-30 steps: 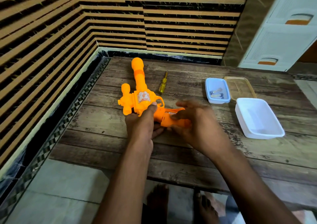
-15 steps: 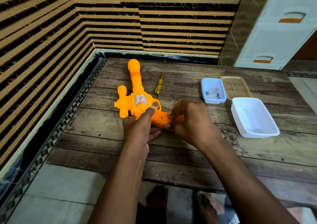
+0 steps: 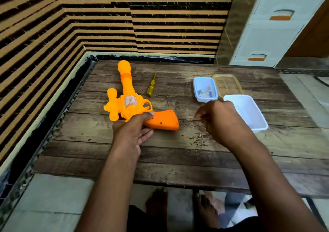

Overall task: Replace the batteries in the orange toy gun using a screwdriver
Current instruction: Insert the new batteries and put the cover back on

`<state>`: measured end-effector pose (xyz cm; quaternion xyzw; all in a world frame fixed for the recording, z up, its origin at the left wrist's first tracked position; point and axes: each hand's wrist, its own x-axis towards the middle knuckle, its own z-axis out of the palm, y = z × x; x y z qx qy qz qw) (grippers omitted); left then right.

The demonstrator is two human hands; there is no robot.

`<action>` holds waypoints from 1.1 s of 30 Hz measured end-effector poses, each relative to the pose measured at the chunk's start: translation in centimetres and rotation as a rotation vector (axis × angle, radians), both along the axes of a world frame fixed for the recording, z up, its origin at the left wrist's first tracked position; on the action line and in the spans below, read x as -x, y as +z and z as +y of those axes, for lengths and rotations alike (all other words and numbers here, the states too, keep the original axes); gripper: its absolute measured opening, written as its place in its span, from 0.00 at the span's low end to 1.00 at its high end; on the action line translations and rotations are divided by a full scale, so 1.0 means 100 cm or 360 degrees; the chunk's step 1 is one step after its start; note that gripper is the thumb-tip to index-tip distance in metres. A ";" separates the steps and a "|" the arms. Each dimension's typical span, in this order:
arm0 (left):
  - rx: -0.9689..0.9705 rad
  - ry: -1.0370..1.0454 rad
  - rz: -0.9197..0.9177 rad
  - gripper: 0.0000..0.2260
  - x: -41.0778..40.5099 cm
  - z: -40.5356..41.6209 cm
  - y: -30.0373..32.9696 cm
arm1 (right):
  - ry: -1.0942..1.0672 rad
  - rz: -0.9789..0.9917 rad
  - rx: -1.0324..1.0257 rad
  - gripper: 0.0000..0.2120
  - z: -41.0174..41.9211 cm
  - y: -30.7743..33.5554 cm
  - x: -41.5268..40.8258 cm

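Lying on table (image 3: 178, 160): one orange toy gun (image 3: 128, 100), left hand (image 3: 131, 134) gripping handle; one screwdriver (image 3: 151, 85); two batteries (image 3: 204, 92) in blue tray (image 3: 197, 82). Right hand (image 3: 219, 119) curled, contents unclear.

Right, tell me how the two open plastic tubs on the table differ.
The blue tub is smaller and sits farther back; the white tub is larger and nearer. The blue tub holds small cylindrical items that look like batteries; the white tub's visible interior shows nothing. Both are rectangular, upright and lidless on the wooden table.
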<state>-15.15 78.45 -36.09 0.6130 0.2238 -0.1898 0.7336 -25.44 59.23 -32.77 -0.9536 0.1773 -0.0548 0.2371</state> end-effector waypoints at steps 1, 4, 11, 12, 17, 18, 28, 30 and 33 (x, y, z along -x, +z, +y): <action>-0.0013 0.0002 -0.0001 0.22 0.000 0.000 0.000 | 0.0015 0.0047 0.0030 0.15 -0.002 0.000 0.002; -0.0053 0.0004 0.0001 0.18 -0.001 -0.001 -0.001 | 0.0033 0.0160 0.0046 0.12 -0.006 0.000 0.006; -0.0073 0.0001 0.0010 0.19 -0.001 -0.001 -0.001 | 0.0066 0.0281 -0.0065 0.14 -0.008 -0.007 0.005; -0.0071 0.0001 0.0009 0.20 -0.001 -0.001 -0.001 | 0.0077 0.0293 -0.0078 0.14 -0.008 -0.009 0.004; -0.0071 -0.0011 0.0018 0.18 -0.001 -0.001 -0.001 | 0.0103 0.0281 -0.0076 0.12 -0.007 -0.016 -0.001; -0.0072 -0.0014 0.0019 0.18 -0.002 -0.001 -0.002 | 0.0108 0.0286 -0.0067 0.13 -0.008 -0.017 -0.002; -0.0053 -0.0015 0.0002 0.18 0.001 0.000 0.001 | 0.0101 0.0317 -0.0060 0.17 -0.009 -0.016 -0.002; -0.0051 -0.0020 0.0006 0.17 0.001 0.000 0.001 | 0.0097 0.0317 -0.0078 0.17 -0.009 -0.014 -0.001; -0.0046 -0.0023 0.0006 0.16 0.002 0.000 0.002 | 0.0112 0.0301 -0.0092 0.16 -0.009 -0.015 0.000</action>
